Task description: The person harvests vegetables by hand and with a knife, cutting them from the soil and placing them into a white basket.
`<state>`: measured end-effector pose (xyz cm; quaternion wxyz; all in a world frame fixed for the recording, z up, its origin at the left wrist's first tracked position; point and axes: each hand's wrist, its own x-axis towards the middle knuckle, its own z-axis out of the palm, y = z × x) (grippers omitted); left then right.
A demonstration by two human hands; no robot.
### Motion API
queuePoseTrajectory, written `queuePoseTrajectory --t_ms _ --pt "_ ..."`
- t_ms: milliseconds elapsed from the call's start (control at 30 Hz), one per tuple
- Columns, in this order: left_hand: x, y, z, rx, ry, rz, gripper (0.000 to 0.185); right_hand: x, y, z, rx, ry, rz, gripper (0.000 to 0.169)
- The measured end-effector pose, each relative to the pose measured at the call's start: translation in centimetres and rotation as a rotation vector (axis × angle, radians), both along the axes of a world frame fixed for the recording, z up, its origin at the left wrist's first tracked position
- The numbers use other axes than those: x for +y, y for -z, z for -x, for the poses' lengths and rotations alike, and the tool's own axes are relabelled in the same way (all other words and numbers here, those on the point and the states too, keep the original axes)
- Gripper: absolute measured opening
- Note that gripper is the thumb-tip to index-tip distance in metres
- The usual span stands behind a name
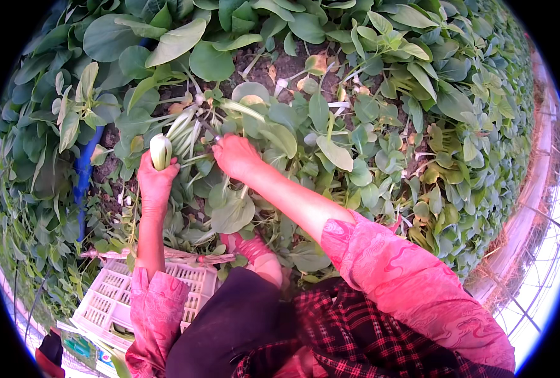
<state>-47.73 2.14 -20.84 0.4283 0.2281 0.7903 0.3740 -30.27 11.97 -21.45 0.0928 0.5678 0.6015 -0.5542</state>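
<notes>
My left hand (158, 176) is wrapped around a bok choy, its pale cut base (160, 150) pointing up above my thumb. Its leaves are mostly hidden below the fist. My right hand (235, 155) grips the handle of a small knife (208, 127); the dark blade points up and left, and its tip is hard to make out. Beside the blade, pale green bok choy stalks (184, 131) fan out low over the soil, just beyond my left hand. Loose and yellowing leaves lie around both hands, among them a broad green leaf (233, 213) below my right wrist.
A white slatted plastic crate (104, 298) stands at lower left, partly behind my left forearm. Dense leafy greens (469, 94) surround the cut patch of soil (261, 66). A blue strip (87, 165) runs through the plants at left. My foot (254, 250) rests among leaves.
</notes>
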Motion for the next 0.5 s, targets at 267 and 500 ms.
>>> queuePoseTrajectory --t_ms 267,500 --pt "0.3 -0.3 0.3 -0.092 -0.051 0.025 0.040 -1.0 -1.2 -1.1 0.003 -0.043 -0.107 0.029" --pt "0.3 -0.1 0.2 -0.039 -0.026 0.000 0.038 -0.7 -0.6 -0.3 -0.022 -0.075 -0.131 0.028"
